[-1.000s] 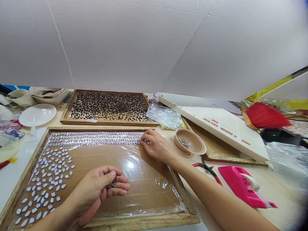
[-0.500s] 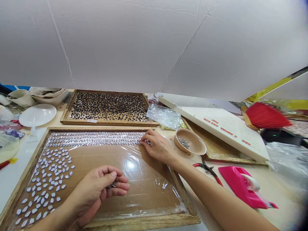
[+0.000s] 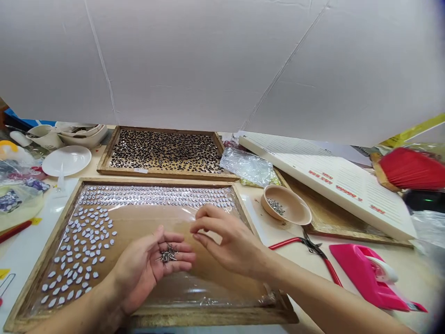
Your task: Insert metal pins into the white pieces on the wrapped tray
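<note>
Palm up over the framed tray (image 3: 86, 320), my left hand (image 3: 153, 266) cradles a small heap of metal pins (image 3: 168, 253) that look like earring posts. Just to its right, my right hand (image 3: 225, 236) has thumb and forefinger brought together in a pinch; whatever may be between the tips is too small to see. Under both hands lies the tray's clear film over brown board. White leaf-shaped pieces (image 3: 83, 246) are scattered on its left side. Along its far edge run several tight rows of similar pieces (image 3: 156, 195) with small dots in their middles.
A tan bowl (image 3: 292, 206) with more metal pins stands to the right, near red-handled pliers (image 3: 314, 246) and a pink tape dispenser (image 3: 368, 278). Behind is a second tray (image 3: 167, 150) of dark bits. A long white foam slab (image 3: 333, 181) leans over another frame.
My right hand has drawn back from the dotted rows toward my left hand. My left palm has opened wider, exposing the pins. The view has shifted slightly.
</note>
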Demonstrator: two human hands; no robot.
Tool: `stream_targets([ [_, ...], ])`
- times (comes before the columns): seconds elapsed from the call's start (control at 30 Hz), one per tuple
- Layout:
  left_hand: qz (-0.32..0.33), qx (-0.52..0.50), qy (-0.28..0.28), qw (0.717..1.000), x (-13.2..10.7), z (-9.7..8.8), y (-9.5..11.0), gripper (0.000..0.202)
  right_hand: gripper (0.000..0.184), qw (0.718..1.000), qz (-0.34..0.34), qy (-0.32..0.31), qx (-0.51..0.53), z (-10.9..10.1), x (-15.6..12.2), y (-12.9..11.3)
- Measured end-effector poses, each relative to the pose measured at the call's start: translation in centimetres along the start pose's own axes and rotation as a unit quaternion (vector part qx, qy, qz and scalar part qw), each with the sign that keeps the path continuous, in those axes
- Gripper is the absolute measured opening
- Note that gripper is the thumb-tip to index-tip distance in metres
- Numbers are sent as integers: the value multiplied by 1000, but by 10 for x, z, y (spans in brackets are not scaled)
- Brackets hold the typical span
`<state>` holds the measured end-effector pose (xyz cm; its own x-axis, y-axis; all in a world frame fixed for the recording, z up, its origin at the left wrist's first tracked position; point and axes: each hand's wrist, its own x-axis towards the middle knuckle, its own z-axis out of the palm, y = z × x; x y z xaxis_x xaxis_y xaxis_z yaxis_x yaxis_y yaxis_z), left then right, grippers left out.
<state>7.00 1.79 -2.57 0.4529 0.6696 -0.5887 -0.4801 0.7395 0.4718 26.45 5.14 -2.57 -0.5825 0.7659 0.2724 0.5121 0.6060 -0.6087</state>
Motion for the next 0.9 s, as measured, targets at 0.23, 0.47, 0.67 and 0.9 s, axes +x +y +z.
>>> stream_targets([
  [0.23,38,-42,-15,998,1,-2,-1,31,18,998,-15,-63,12,20,11,-25],
  [0.47,35,-42,-5,999,1,-2,-1,31,17,998,-29,-52,-14,28,12,-22],
  [0.67,46,-37,-26,998,1,-2,0,34,11,999,9,-48,2,18,10,-22],
  [0.9,42,-42,-26,998,0,-2,-1,33,15,998,29,-50,32,16,12,-19],
])
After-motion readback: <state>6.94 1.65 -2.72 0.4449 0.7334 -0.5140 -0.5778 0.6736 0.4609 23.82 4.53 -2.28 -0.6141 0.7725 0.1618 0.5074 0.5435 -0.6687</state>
